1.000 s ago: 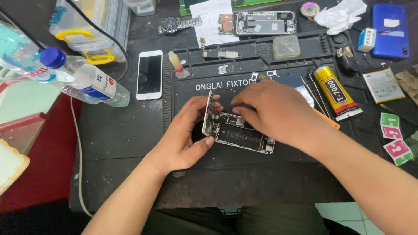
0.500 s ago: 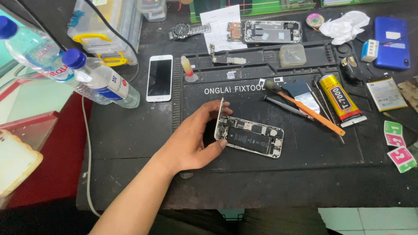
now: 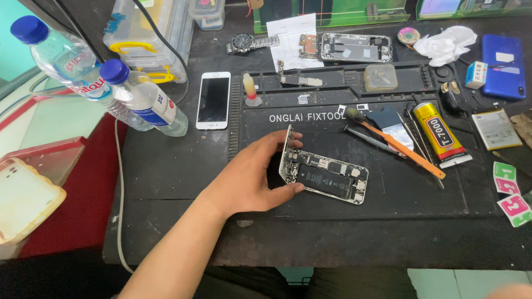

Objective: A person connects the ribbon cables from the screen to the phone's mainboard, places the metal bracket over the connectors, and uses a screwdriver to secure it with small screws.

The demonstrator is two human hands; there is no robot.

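My left hand [image 3: 249, 180] holds the left end of an opened phone [image 3: 327, 177] that lies on a black repair mat [image 3: 421, 194]. The fingers prop the phone's screen panel [image 3: 286, 152] up on edge, while the body with its black battery lies flat, insides showing. My right hand is out of view; only a blurred sliver of skin shows at the bottom right corner. An orange-handled brush [image 3: 396, 143], a thin dark tool and a metal scraper [image 3: 390, 123] lie just right of the phone.
A yellow glue tube [image 3: 440, 133] lies right of the tools. A white phone [image 3: 214, 100] and two water bottles [image 3: 138, 97] sit at the left. A second opened phone [image 3: 354, 47], a wristwatch [image 3: 249, 41], tissue [image 3: 443, 44] and a blue phone [image 3: 503, 66] line the back.
My right hand lifted off the opened phone and left the view. My left hand stays on the phone with the screen propped up. The camera has shifted slightly.
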